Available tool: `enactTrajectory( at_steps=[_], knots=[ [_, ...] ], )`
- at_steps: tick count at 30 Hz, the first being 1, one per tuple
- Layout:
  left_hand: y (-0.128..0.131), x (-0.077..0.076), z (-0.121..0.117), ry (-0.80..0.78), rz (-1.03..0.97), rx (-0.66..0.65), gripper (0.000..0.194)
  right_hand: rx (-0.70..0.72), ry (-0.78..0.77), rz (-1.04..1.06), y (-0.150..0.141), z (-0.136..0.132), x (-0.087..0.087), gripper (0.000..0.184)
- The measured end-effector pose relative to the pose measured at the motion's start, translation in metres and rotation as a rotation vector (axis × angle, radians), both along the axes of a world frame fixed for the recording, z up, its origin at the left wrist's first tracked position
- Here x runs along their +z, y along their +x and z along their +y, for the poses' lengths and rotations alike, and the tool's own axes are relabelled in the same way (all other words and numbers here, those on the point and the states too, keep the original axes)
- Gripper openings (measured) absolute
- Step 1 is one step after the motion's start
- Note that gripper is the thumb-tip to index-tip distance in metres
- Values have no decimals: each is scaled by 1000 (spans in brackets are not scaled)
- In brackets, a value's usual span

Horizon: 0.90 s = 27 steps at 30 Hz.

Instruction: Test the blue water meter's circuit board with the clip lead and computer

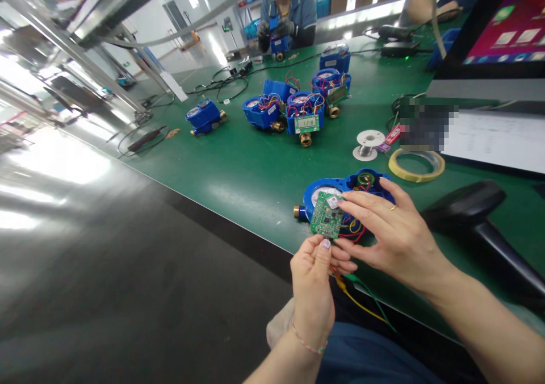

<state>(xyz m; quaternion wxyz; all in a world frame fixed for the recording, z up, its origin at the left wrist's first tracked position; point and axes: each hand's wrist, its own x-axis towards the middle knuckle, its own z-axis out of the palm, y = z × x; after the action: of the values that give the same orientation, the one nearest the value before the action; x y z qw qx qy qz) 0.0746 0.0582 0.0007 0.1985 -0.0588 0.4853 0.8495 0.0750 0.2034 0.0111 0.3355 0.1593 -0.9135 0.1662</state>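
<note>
One green board (pixel 326 218) (in fingers (pixel 323 254))

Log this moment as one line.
left hand: grips green rectangular circuit board | right hand: fingers at board's edge | behind board: blue plastic meter, brass fitting

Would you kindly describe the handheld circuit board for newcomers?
On the green table, near the edge, lies a blue meter. Over it, the left hand holds the circuit board; unlike the display board behind, it shows a white label, no screen.

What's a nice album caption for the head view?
Left hand grips a green circuit board, right hand touching it, by a water meter.
</note>
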Motion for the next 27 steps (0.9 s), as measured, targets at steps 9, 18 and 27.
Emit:
enactTrajectory(
  at_steps=[9, 18, 27],
  knots=[
    [2, 4, -11, -75, -20, -40, 16, -9, -13, -53, -1, 0, 3, 32],
    [2, 17, -20, 46, -87, -135, 12, 50, -18, -53, 0, 2, 9, 28],
    [3, 21, -27, 91, -92, -220, 10, 298, -154, -90, 5, -3, 21, 14]
  ],
)
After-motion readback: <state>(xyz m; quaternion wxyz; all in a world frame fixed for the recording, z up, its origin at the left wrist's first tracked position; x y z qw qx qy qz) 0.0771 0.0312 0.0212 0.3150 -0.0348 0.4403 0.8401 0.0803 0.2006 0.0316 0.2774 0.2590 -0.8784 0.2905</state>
